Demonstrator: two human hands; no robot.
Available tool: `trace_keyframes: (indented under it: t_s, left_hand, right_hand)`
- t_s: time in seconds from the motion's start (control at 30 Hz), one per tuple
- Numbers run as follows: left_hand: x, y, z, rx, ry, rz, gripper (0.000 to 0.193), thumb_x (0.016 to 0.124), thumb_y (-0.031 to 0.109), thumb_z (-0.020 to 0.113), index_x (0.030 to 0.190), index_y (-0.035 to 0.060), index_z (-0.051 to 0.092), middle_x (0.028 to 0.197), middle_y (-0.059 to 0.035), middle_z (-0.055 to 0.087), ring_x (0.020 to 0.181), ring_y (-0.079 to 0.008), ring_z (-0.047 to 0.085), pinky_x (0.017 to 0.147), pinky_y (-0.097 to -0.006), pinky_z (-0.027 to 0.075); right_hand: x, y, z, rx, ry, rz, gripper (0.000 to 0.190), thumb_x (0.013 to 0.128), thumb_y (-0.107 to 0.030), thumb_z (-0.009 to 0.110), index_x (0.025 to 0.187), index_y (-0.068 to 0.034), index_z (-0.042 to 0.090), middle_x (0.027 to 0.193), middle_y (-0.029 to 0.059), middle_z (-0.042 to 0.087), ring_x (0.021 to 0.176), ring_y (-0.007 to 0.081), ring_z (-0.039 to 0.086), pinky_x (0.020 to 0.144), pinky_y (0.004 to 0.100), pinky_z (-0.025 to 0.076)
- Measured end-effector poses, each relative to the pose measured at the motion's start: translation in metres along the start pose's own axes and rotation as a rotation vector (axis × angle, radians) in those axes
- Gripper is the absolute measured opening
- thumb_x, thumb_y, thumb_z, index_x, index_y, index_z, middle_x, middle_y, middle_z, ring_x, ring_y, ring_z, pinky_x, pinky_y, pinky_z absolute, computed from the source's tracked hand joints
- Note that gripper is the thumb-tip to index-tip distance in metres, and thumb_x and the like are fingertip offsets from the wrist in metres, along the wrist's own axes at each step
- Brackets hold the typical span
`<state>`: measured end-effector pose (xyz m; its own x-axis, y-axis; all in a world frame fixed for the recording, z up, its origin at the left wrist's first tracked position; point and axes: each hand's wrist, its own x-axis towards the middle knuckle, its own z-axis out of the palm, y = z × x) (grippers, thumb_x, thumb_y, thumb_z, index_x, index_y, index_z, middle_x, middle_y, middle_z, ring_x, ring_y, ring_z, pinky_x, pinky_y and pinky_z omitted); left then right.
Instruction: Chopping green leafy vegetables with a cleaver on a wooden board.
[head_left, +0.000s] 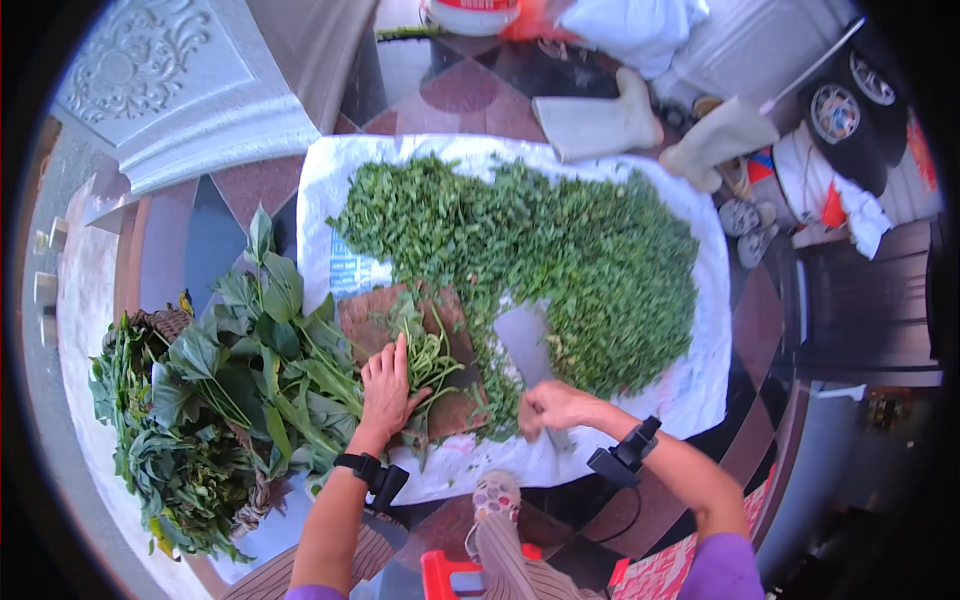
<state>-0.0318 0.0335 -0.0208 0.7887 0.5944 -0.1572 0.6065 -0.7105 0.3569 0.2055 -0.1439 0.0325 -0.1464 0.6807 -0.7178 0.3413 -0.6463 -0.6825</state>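
Observation:
My left hand (388, 390) presses down on a bunch of leafy green stems (433, 352) lying across a worn wooden chopping board (457, 315). In my right hand (553, 407) is a broad-bladed cleaver (523, 337), gripped by its handle to the right of the board. Its wide grey blade points away from me over the cut greens. A large heap of chopped green leaves (525, 232) spreads over a white woven plastic sheet (709, 322) behind and right of the board. Whole long-stemmed leaves (277, 360) lie just left of my left hand.
A wicker basket (161, 322) full of leafy greens stands at the left. White rubber boots (600, 120) lie at the sheet's far right edge, near shoes (742, 225). A silver moulded pillar base (202, 97) rises at the upper left. A red plastic stool (442, 574) is below me.

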Motion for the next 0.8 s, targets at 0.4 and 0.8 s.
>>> trace_keyframes:
  t_s: [0.4, 0.8]
  left_hand:
    - [-0.002, -0.005, 0.015, 0.0, 0.015, -0.092, 0.097, 0.068, 0.029, 0.076, 0.144, 0.0076, 0.02, 0.126, -0.0117, 0.041, 0.108, -0.0313, 0.043, 0.09, -0.0431, 0.035]
    - [0.012, 0.003, 0.006, -0.069, -0.035, -0.097, 0.099, 0.066, 0.028, 0.077, 0.143, 0.0041, 0.019, 0.125, -0.0144, 0.04, 0.11, -0.0338, 0.042, 0.092, -0.0439, 0.035]
  right_hand:
    - [-0.049, -0.254, -0.268, 0.558, 0.911, -0.866, 0.049, 0.091, -0.014, 0.053, 0.134, -0.001, 0.035, 0.117, 0.0143, 0.054, 0.096, 0.0251, 0.061, 0.08, 0.0369, 0.052]
    - [-0.051, 0.056, 0.028, 0.459, 0.68, 0.105, 0.016, 0.089, -0.007, 0.052, 0.099, 0.003, 0.06, 0.074, 0.0058, 0.062, 0.059, 0.0106, 0.058, 0.055, 0.0236, 0.049]
